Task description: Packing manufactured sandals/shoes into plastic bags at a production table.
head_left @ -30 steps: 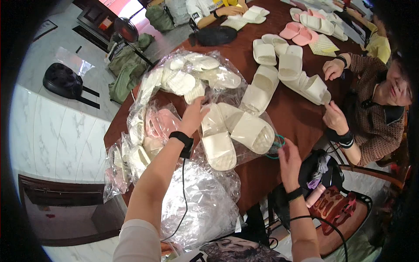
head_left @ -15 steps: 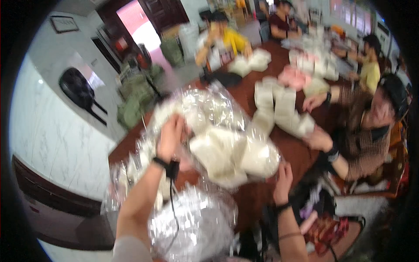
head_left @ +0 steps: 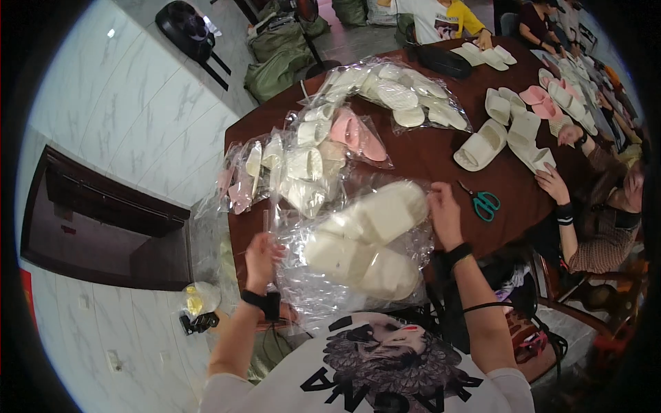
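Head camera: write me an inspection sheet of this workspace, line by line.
Surface: round dark brown table, mostly covered.
Job's things: clear plastic bag holding a pair of white slippers, held up at the near edge.
Clutter: bagged slippers in heaps, loose white slippers, pink slippers, green-handled scissors.
Grippers: left hand grips the bag's left edge; right hand grips its right side.
Cables: black cable by the right forearm.
Surroundings: other people seated around the table, pale tiled floor, green sacks, black case.
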The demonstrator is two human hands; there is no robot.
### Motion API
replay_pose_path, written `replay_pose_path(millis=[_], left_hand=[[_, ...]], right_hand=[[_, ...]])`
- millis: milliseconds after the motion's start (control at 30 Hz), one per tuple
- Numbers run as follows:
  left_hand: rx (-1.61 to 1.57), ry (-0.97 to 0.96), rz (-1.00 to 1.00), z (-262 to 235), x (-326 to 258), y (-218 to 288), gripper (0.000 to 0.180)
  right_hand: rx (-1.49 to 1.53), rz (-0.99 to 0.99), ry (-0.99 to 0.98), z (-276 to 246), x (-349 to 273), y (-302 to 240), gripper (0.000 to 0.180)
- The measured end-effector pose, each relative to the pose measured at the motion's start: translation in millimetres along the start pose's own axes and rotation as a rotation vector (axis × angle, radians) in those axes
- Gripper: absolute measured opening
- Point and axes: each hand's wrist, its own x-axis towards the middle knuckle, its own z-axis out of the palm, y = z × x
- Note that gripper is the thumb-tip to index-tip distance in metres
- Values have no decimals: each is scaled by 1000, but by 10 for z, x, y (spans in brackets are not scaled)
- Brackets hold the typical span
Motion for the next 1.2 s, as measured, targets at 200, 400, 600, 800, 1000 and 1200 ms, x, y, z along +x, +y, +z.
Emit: replay_pose_path(millis=[200, 400, 600, 800, 1000, 1200], left_hand=[[556, 48, 253, -65, -667, -1264, 38], [539, -9, 0, 175, -788, -1375, 31], [585, 115, 223, 51, -750, -1369, 20], [-726, -193, -337, -292, -775, -973, 30], [-663, -478, -486, -353, -655, -827, 39], [-65, -1301, -112, -84, -225, -938, 58]], right_hand=[[-372, -304, -505, 360, -827, 238, 37], [-708, -261, -931, 464, -1097, 520, 31], [-776, -267, -847, 713, -1115, 819, 20], [-904, -195, -516, 498, -1018, 723, 15], [-745, 3, -621, 511, -1118, 791, 17], [-925, -171, -632, 633, -1208, 903, 17]])
